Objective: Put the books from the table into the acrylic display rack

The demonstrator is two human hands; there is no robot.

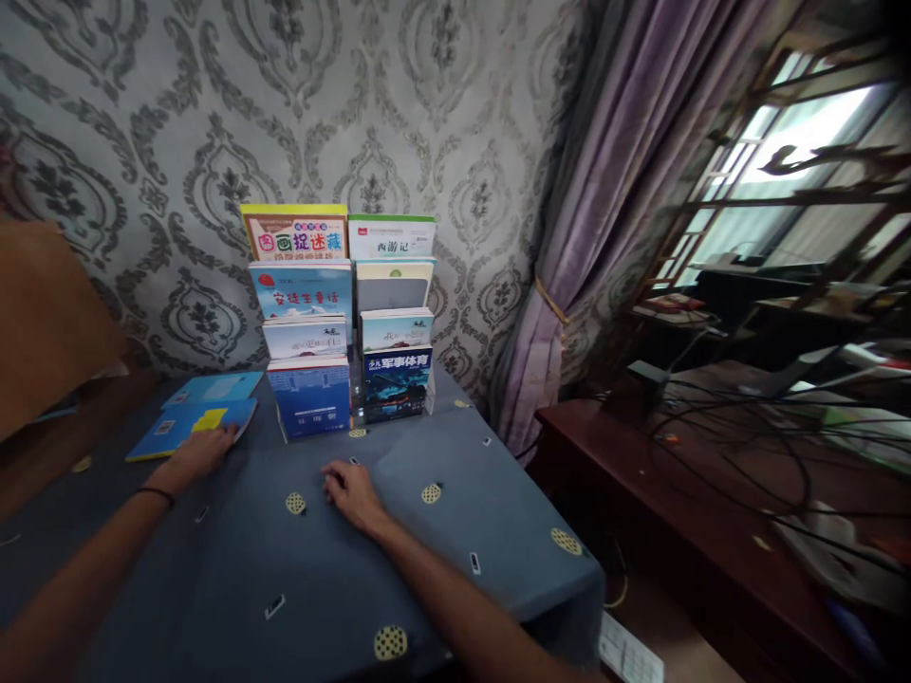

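My left hand (204, 450) is at the near right edge of a blue book (160, 429) with a yellow patch, lying flat at the table's left. Its fingers curl at the book's edge, and the fingertips are partly hidden. Behind that book lies a light-blue book (220, 387), partly overlapped. My right hand (354, 493) rests on the tablecloth with loosely bent fingers and nothing in it. Beyond it stands a tiered rack of books in two columns, with a dark blue book (313, 398) at the front left and a military magazine (395, 384) at the front right.
A grey-blue tablecloth (320, 588) with pineapple prints covers the table. At the left edge stands a brown cardboard box (53, 323). To the right, beyond a gap, a dark red desk (626, 474) holds tangled black cables (747, 427). A purple curtain (604, 209) hangs behind.
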